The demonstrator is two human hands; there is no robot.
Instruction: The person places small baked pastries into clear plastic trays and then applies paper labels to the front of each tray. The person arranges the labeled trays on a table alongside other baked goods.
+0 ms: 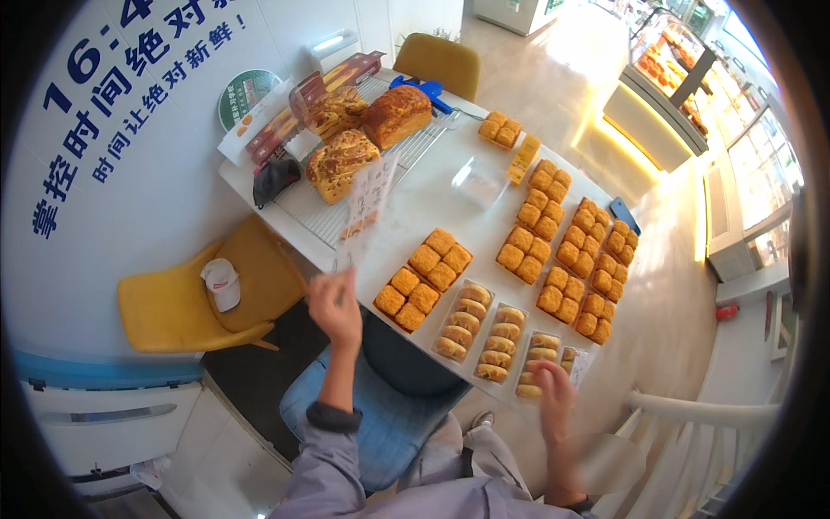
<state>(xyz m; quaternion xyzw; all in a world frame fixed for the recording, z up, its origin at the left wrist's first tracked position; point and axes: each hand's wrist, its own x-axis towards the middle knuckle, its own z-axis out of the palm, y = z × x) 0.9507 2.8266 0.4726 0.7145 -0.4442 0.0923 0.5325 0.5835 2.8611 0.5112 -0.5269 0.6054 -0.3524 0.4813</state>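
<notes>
My left hand (336,310) is raised at the table's near left edge, pinching one end of a long, thin, translucent printed wrapper (371,194). The wrapper is blurred and stretches up across the wire rack's edge. At the front right, my right hand (556,388) is beside a clear tray of round pastries (540,353), its fingers bent; whether they grip anything is not plain. Two more clear trays of pastries (462,321) (499,344) stand to its left, and a partly hidden one (568,357) to its right. Golden crumb-topped buns (425,279) in blocks are left of these trays.
More bun blocks (524,254) cover the table's right side, near a phone (625,215). A clear plastic box (480,181) stands mid-table. Loaves (397,117) rest on a wire rack (311,211) at the back left. A blue chair (376,422) and yellow chair (175,311) flank the table.
</notes>
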